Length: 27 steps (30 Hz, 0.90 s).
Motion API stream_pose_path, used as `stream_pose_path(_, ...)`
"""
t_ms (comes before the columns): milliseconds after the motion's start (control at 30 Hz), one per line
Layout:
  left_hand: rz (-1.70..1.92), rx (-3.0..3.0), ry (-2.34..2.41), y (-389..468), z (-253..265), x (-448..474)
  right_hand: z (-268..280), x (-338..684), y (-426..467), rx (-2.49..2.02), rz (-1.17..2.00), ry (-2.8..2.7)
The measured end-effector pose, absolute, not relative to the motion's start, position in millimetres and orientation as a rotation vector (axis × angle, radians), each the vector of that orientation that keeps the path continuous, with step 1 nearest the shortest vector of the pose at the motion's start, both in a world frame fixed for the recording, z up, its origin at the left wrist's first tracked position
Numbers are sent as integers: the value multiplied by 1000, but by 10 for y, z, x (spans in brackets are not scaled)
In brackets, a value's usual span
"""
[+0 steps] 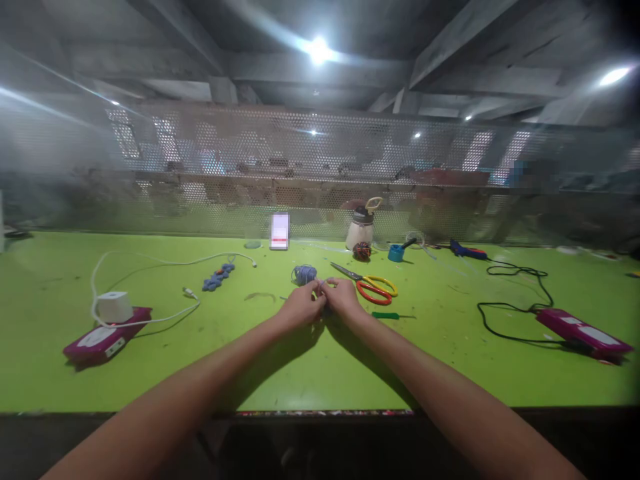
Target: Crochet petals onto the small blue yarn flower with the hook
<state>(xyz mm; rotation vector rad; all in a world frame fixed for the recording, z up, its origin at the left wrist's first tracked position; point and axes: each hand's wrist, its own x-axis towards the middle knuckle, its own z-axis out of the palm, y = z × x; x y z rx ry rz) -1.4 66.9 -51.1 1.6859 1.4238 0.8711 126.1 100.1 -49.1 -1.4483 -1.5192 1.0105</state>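
My left hand (pixel 304 301) and my right hand (pixel 343 297) meet fingertip to fingertip over the middle of the table. Both are closed in a pinch on a thin bit of blue yarn (pixel 323 284), mostly hidden by the fingers. Just beyond my left hand lies a ball of blue yarn (pixel 304 274). Scissors (pixel 373 287) with one red and one yellow handle rest to the right of my right hand, blades toward the ball. Nearer me is a green-handled crochet hook (pixel 387 315). A blue crocheted strip (pixel 218 277) lies off to the left.
Magenta power strips (pixel 107 337) (pixel 583 332) lie at both sides, the left with a white charger (pixel 115 307) and cable. At the back stand a phone (pixel 279 231), a bottle (pixel 360 230), a dark yarn ball (pixel 361 251), a blue tape roll (pixel 396 253) and a glue gun (pixel 469 251).
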Motion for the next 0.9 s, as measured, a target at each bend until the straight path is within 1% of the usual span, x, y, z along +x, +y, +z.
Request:
stream_pose_path(133,569,1816,1491,783,-373,-214,-478,1229,1129,-1547,857,-1613)
stream_pose_path(300,447,1815,1617,887,-292,-486,-395,1117,1392,-1695,676,-1777)
stream_pose_path(500,463,1690,1681,1053,-372,-590,-289,809,1692,-1850,592,-2048)
stream_pose_path(700,583,1553,1769,1275,-417,-650,-226,579,1908,-1955,496,-2282)
stream_pose_path(900,690,1582,1839,1428,-359,-696,-246,561,1822,-2002,405,-2346)
